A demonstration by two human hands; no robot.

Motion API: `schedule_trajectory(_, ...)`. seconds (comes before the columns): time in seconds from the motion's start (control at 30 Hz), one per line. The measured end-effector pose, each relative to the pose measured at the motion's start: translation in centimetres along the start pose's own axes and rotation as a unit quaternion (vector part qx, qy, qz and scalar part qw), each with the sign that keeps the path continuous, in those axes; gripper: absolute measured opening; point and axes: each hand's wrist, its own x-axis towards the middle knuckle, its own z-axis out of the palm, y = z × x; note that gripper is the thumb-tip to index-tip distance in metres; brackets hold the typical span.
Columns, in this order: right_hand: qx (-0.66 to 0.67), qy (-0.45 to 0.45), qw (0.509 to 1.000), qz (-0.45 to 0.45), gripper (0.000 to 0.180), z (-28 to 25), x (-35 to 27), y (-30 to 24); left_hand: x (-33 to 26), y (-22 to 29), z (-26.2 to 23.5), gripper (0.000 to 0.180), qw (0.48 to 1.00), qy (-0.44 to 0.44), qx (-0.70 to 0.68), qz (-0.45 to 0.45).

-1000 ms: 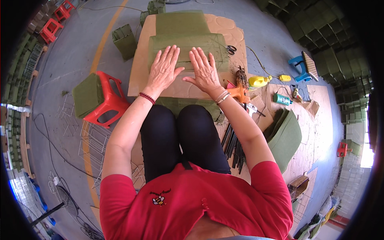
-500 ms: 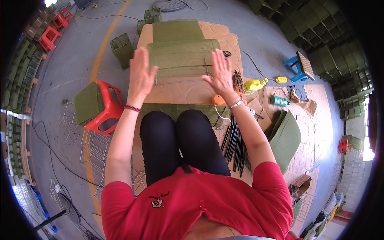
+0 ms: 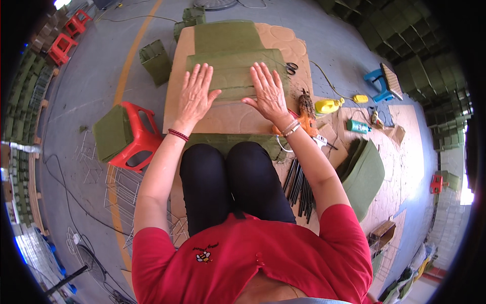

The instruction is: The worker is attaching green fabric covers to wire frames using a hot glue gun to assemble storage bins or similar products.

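Two flat hands [image 3: 195,96] [image 3: 267,93] press fuzzy green sheet [image 3: 233,76].

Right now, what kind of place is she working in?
Probably a workshop or factory floor: bare concrete floor, stacks of green blocks along the walls, and green felt flattened on cardboard beside scissors.

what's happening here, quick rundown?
A seated person presses both palms flat on a green fabric sheet spread over a cardboard board on the floor. Left hand and right hand lie side by side, fingers spread. Scissors lie by the sheet's right edge; a red stool stands to the left.
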Motion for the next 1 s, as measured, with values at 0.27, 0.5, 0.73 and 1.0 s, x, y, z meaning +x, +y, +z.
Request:
schedule_trajectory(0.27, 0.034, -0.013, 0.997, -0.067, 0.113, 0.7, 0.8, -3.2, 1.4, 3.0, 0.1, 0.074, 0.998, 0.005, -0.02, 0.051)
schedule_trajectory(0.5, 0.011, 0.027, 0.999, -0.016, 0.112, -0.3, -0.3, 0.2, 0.9, 1.6, 0.6, 0.076, 0.998, 0.021, 0.015, 0.053)
schedule_trajectory(0.73, -0.007, -0.005, 1.0, 0.023, 0.115, -0.5, -0.1, 0.3, 0.8, 2.2, 0.3, 0.076, 0.999, 0.04, 0.002, 0.025)
schedule_trajectory(1.0, 0.051, -0.008, 0.998, -0.046, 0.11, 1.1, 0.9, -2.9, 1.3, 4.0, 1.6, 0.068, 0.998, 0.014, -0.028, 0.059)
